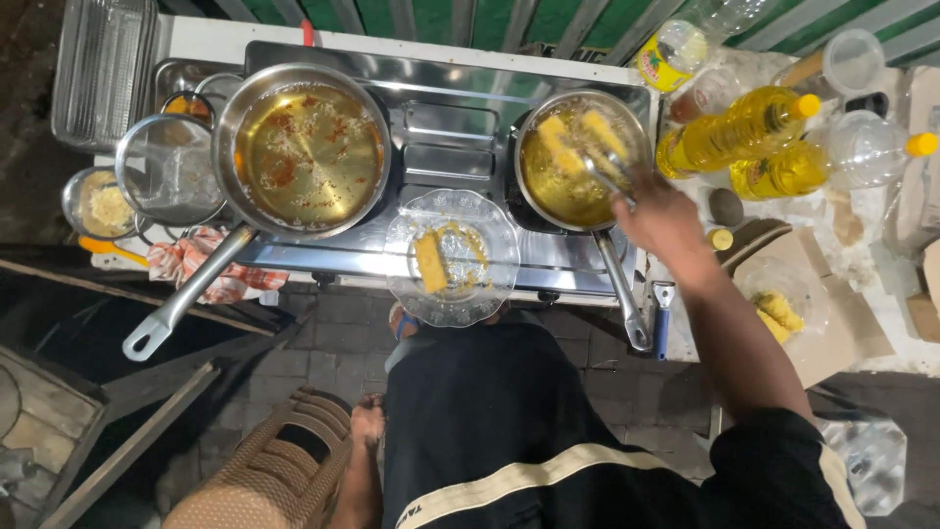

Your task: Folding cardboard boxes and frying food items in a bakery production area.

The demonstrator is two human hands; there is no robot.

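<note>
Now frying — my right hand grips a metal utensil, turning yellow pieces in the small pan at the stove's right edge. Next: lift gently. Left hand down, open.

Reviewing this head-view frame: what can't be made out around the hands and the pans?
- Right hand: its fingers and hold on the thin utensil are motion-blurred.
- Left hand: fingers hidden against the woven chair in shadow.
- Small pan: burner beneath hidden by the pan.
- Glass plate: its support is unclear.
</note>
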